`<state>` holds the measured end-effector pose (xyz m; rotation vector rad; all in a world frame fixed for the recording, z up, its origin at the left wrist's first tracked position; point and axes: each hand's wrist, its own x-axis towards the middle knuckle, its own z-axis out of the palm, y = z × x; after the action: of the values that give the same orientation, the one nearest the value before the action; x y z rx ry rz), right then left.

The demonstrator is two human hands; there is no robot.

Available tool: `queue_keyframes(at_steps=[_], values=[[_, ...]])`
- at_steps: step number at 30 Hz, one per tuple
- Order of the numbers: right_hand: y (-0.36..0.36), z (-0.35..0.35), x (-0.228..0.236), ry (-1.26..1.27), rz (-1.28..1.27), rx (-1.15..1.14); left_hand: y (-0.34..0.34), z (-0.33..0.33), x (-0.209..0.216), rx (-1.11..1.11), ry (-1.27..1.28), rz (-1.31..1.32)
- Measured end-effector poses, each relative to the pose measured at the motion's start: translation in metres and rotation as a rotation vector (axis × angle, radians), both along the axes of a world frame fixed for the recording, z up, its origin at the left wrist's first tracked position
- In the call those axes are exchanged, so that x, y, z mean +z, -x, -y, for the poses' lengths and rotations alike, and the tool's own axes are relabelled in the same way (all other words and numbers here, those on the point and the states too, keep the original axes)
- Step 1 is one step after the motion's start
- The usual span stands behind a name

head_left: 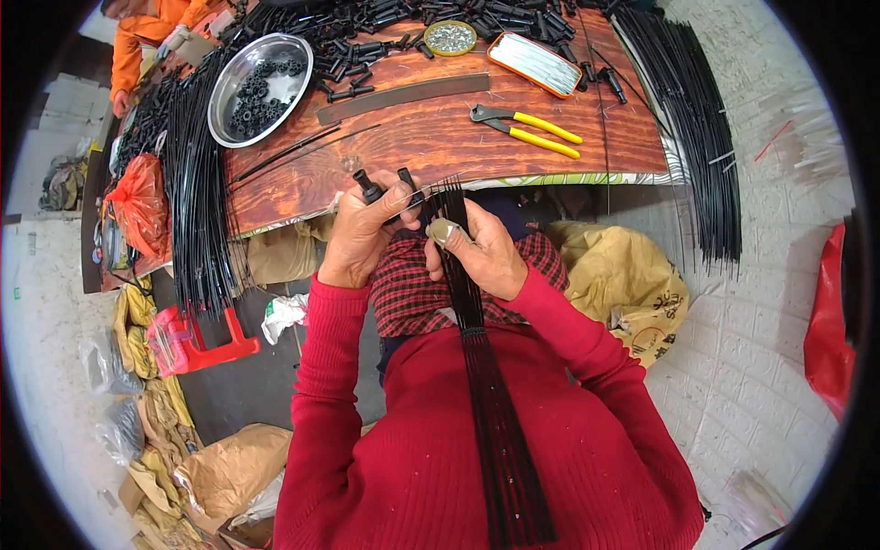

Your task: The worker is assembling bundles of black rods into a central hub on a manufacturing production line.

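Pliers (pixel 541 141) beyond held strand bundle (pixel 482 367)

From the person's head, a wide fisheye camera looks steeply down over the red ribbed knit sweater (pixel 403 449), close below. It faces the reddish-brown wood-grain tabletop (pixel 426 142), with the bare left hand (pixel 360 231) and bare right hand (pixel 488 257) near mid-view.

This looks like a small workshop: a wooden bench (pixel 422 151) carries heaps of black parts (pixel 541 23), a bowl (pixel 295 90) of black rings (pixel 261 110), a dish of metal bits (pixel 451 38) and yellow-handled pliers (pixel 547 125). Wire bundles (pixel 683 119) overhang its left and right ends, sacks (pixel 628 280) lie about, and a second worker (pixel 137 41) in orange is at the far left
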<state>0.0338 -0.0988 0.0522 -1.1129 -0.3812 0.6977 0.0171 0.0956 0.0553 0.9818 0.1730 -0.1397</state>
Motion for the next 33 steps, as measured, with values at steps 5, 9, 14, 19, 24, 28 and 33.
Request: queue_keyframes(at_steps=[5,9,14,19,24,28,33], values=[[0.005,-0.002,0.001,0.044,-0.017,-0.021,0.007,0.009,0.005,0.077,-0.005,0.032],[0.006,0.001,-0.005,0.012,-0.071,-0.003,0.018,0.014,0.007,0.107,-0.046,-0.01],[0.012,0.001,-0.001,0.028,-0.062,-0.027,0.03,0.01,0.004,0.072,-0.025,-0.035],[0.013,-0.001,0.0,0.042,-0.061,-0.047,0.035,0.002,-0.005,-0.021,0.104,0.082],[0.003,-0.007,0.0,0.047,-0.052,-0.07,0.018,-0.008,-0.016,-0.014,0.063,0.058],[-0.002,-0.015,0.011,0.063,-0.043,-0.052,0.012,-0.011,-0.005,0.061,0.019,0.06],[0.0,-0.016,-0.005,0.129,0.148,-0.15,0.02,0.006,0.033,0.05,-0.303,-0.007]])
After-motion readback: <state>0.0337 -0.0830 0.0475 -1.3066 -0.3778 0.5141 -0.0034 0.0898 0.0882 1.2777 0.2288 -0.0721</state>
